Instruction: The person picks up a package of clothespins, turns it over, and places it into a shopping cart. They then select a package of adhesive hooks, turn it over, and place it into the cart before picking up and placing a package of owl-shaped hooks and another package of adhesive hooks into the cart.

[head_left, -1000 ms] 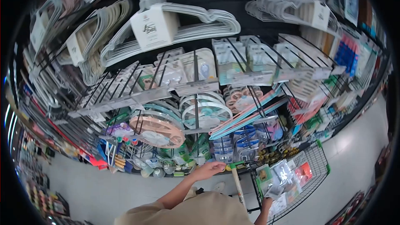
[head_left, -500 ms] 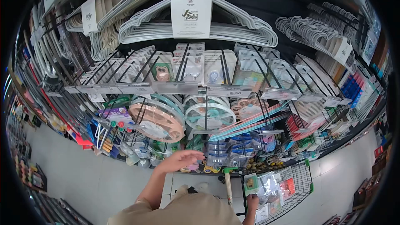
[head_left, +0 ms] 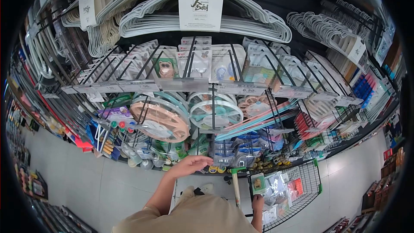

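Observation:
My left hand (head_left: 190,166) is held out in front of the lower rack, fingers stretched to the right and nothing visible in them. Just past its fingertips hang blue-and-clear blister packs (head_left: 223,156); whether they touch is not clear. Green packs (head_left: 199,145) hang above the hand. My right hand (head_left: 257,202) is closed at the near side of a black wire shopping cart (head_left: 307,199), apparently gripping its edge. Beside it lie clear packaged goods (head_left: 276,186) and a green-framed pack (head_left: 258,183) inside the cart. The cart's pale handle (head_left: 236,188) is left of this hand.
White clothes hangers (head_left: 142,25) hang above. Packs of adhesive hooks (head_left: 200,62) fill the middle row, over a price rail (head_left: 181,85). Below are pink round hanging racks (head_left: 159,121) and white ones (head_left: 215,114). Shelves line both sides of the tiled floor (head_left: 116,190).
The view has shifted slightly, so the shelf goods sit a little higher in it. My left hand stays stretched out at nearly the same spot; my right hand remains at the cart.

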{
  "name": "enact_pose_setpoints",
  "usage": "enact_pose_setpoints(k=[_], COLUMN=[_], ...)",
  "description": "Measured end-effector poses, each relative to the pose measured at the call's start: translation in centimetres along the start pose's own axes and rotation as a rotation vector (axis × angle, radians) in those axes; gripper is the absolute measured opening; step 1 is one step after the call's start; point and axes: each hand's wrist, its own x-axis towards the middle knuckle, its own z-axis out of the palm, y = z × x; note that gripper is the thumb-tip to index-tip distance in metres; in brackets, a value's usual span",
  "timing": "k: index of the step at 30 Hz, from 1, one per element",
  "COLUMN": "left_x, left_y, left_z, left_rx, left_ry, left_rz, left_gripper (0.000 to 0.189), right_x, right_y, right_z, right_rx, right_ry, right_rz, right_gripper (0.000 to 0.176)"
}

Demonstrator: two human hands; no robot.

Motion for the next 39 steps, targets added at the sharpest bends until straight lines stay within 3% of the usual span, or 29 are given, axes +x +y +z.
enact_pose_setpoints(k=[4,7,9,11,13,15,17,20,24,39], left_x=[1.9,3.3,3.0,1.7,0.4,-1.7,-2.9,-3.2,-1.6,2.7], left_y=[-6.4,-19.8,-22.7,-28.9,-34.6,-39.5,-40.0,-39.2,-38.1,-36.5], left_z=[-1.1,-3.7,-3.7,-3.8,-3.9,-3.9,-3.7,-4.0,-4.1,-4.3], left_rx=[0.096,0.414,0.741,0.739,0.580,0.474,0.456,0.537,0.610,0.680], left_ry=[-0.007,-0.081,-0.243,-0.299,-0.386,-0.492,-0.529,-0.526,-0.575,-0.604], left_rz=[-0.106,-0.158,-0.423,-0.479,-0.457,0.044,0.130,-0.019,-0.073,-0.018], left_gripper=[0.034,0.041,0.044,0.043,0.039,0.036,0.036,0.035,0.034,0.031], right_x=[-0.2,-0.4,-0.4,-0.5,-0.6,-0.6,-0.6,-0.9,-0.5,-1.1], right_y=[-0.7,-1.6,-1.7,-1.6,-2.0,-2.4,-2.6,-3.3,-1.9,-2.9], right_z=[-0.3,-0.8,-0.7,-0.6,-0.7,-1.0,-1.2,-1.5,-0.4,-0.9], right_rx=[-0.035,-0.022,-0.026,-0.023,-0.056,-0.031,-0.037,-0.060,-0.052,-0.001], right_ry=[-0.005,0.004,0.017,0.036,0.022,0.021,-0.009,0.000,-0.008,0.048], right_rz=[0.059,0.103,0.126,0.161,0.176,0.196,0.208,0.233,0.240,0.286], right_gripper=[0.026,0.023,0.023,0.023,0.024,0.024,0.025,0.026,0.025,0.022])
